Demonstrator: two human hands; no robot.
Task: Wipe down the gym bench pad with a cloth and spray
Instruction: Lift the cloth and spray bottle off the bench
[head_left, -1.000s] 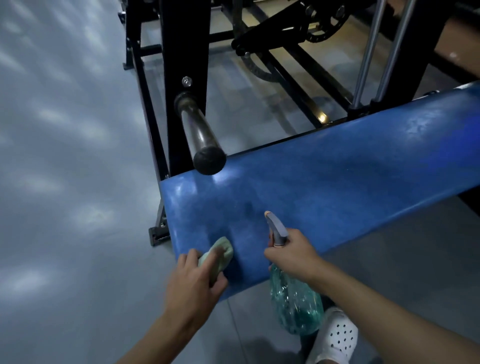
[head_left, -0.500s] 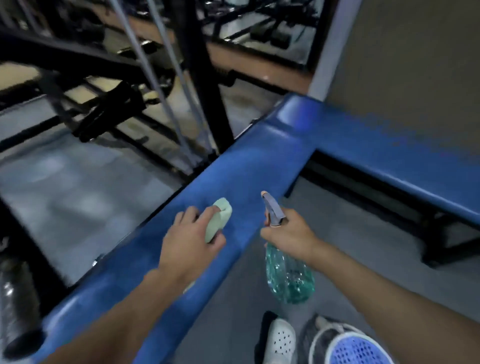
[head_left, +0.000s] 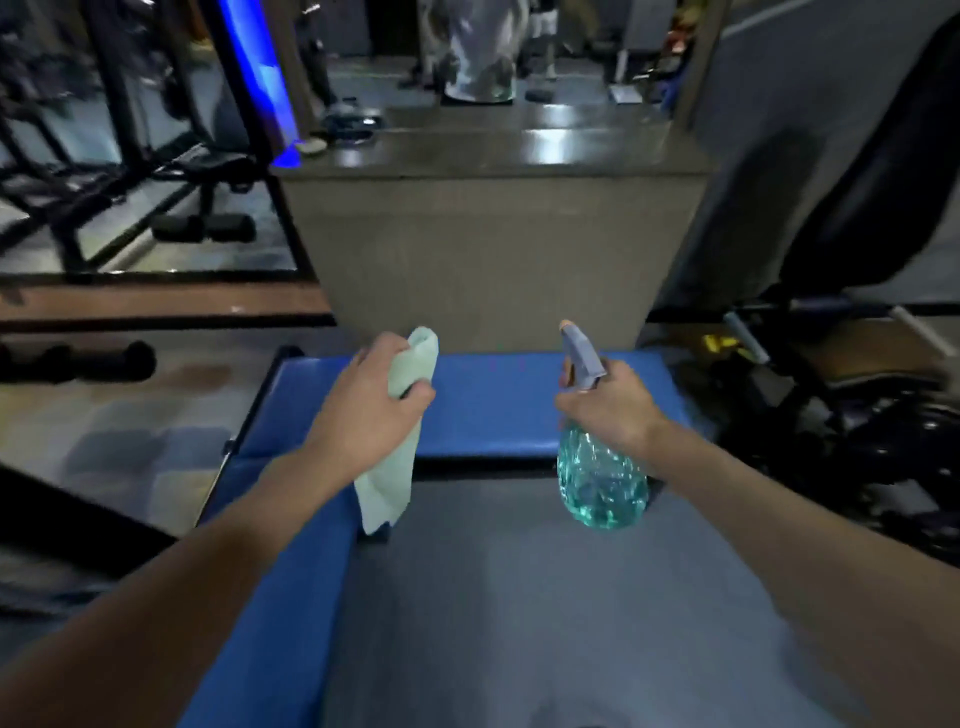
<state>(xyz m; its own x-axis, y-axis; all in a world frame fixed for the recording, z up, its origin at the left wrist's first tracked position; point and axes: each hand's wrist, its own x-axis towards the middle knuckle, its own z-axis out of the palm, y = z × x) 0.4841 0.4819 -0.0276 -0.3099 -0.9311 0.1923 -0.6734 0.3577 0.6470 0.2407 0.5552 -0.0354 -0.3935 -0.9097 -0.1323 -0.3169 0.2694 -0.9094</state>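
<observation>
While both arms reach forward over the grey floor (head_left: 545, 597), each hand is closed around one of the cleaning things. The left hand (head_left: 371, 410) is wrapped around a pale green cloth (head_left: 395, 467); one bunched end sticks up above the fingers, and the longer end hangs straight down below the fist, its lower corner in front of the inner edge of the blue bench pad (head_left: 493, 400). Whether the cloth touches the pad cannot be told. The right hand (head_left: 610, 405) grips the neck of a spray bottle (head_left: 600, 483), which is upright: its long axis runs top to bottom, the clear teal body hangs below the hand, and the grey spray head (head_left: 582, 358) rises above it with the nozzle tip pointing up and away from the person, slightly to the left. No label or writing can be read on the bottle, the cloth or the pad.

The bench pad forms an L. One length runs left to right across the far side, behind both hands, and ends near the right hand; the other runs from the far left corner towards the person along the left side, under the left forearm. The bottle's body hangs in front of the near edge of the far length, close to its right end. Beyond the pad stands a grey counter (head_left: 493, 249) with a glossy top, and dark, blurred gym frames (head_left: 104, 171) stand at the far left.
</observation>
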